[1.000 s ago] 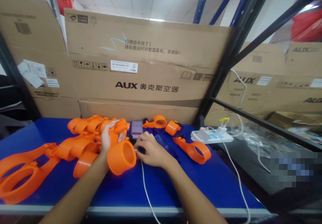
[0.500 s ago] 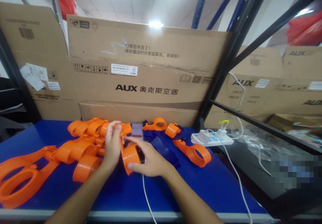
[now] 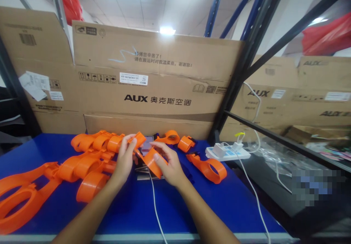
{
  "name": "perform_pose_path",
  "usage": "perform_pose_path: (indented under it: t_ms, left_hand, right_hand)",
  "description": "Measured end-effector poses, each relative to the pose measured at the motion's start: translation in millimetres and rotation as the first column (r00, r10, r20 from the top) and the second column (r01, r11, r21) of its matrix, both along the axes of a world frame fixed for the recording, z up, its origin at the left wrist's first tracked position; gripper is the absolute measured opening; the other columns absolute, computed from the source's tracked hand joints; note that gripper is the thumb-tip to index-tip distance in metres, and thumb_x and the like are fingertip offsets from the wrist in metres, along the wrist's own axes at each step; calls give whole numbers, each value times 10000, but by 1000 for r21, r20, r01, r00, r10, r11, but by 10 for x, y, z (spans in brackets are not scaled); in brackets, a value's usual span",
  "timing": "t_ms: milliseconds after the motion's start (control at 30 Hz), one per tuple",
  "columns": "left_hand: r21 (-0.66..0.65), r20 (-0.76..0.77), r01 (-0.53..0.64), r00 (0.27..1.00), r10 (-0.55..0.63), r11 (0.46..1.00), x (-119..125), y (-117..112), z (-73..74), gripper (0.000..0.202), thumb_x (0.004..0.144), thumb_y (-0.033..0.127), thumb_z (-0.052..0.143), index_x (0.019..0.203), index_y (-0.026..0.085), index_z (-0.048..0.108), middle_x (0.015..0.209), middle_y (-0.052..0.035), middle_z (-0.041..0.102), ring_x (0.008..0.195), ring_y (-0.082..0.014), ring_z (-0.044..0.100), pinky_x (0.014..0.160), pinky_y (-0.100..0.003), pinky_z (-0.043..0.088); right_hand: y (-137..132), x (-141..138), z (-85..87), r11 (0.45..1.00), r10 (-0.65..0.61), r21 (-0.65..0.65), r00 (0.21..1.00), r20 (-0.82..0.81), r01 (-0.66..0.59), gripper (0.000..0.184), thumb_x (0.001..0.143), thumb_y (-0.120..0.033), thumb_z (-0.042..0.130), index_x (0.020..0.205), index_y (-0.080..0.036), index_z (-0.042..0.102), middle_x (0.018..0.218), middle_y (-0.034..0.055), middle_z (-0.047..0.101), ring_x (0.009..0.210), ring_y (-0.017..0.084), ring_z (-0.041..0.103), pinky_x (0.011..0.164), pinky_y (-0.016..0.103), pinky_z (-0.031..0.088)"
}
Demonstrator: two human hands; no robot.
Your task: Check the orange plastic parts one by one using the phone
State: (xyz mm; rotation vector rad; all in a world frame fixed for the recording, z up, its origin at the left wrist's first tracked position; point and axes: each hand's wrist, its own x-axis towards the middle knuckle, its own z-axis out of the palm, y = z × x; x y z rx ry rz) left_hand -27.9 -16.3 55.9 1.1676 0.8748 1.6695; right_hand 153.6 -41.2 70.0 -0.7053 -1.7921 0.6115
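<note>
Both my hands grip one orange plastic ring-shaped part [image 3: 151, 160] above the middle of the blue table. My left hand [image 3: 126, 157] pinches its narrower upper end, while my right hand [image 3: 170, 163] wraps round the wide band, thumb on the outer face. The part is tilted. Behind it a phone-like screen [image 3: 147, 141] is partly covered, and a few thin metallic pieces [image 3: 149, 177] lie under it. Beside my left hand are several similar orange parts [image 3: 87, 165], lying in rows. Dark blue straps or fabric show partly behind my right hand.
More orange parts [image 3: 210, 168] lie on the right of the blue table [image 3: 123, 216]. A white power strip [image 3: 227, 151] with plugs sits at the right edge, and a white cable [image 3: 155, 200] runs to the front. A large cardboard sheet [image 3: 153, 86] and a dark rack post [image 3: 233, 72] stand behind.
My hands have tilted the orange part, its wide band swinging up and to the right. The metallic pieces below it have come into view. The camera view has shifted slightly.
</note>
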Motion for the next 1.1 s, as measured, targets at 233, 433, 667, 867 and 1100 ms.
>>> perform_pose_path:
  t_ms: [233,433,667,867,1100]
  left_hand:
    - [-22,-81,154,985,-155,988,39,-76,8,563,884,568,665,1311,226,535,879,-42,697,593,-144,617,438,-210,445]
    - [-20,-145,187,971,-188,982,40,-112,-10,473,903,537,658,1230,205,579,848,-43,699,582,-132,591,458,-210,441]
    - [-3,-208,186,961,-182,983,70,-131,-46,406,921,510,649,1180,200,606,776,-20,677,545,-125,567,451,-213,416]
    - [-5,-217,166,962,-163,986,71,-132,-49,391,922,505,653,1160,198,610,763,-12,676,527,-120,566,449,-213,412]
    - [3,-199,177,965,-173,984,77,-173,-20,389,925,503,649,1163,198,604,758,-7,678,503,-115,555,440,-214,400]
  right_hand:
    - [10,303,266,988,-135,-95,979,-150,122,342,992,-481,548,1139,-231,729,1125,73,766,1019,270,714,903,388,560]
    - [-254,948,405,842,-533,-64,844,56,536,400,1002,-511,501,1121,-215,742,1113,79,772,1026,293,694,889,381,518]
    - [-546,1329,219,727,-619,21,643,451,686,445,1024,-544,403,990,-245,732,801,61,745,746,271,674,663,329,448]
    - [-560,1310,92,709,-584,-21,604,543,705,476,1039,-531,342,819,-231,639,767,67,716,719,251,660,650,306,411]
    - [-538,1369,-62,663,-570,19,488,660,748,496,1082,-459,259,789,-219,579,728,71,691,668,231,654,611,295,365]
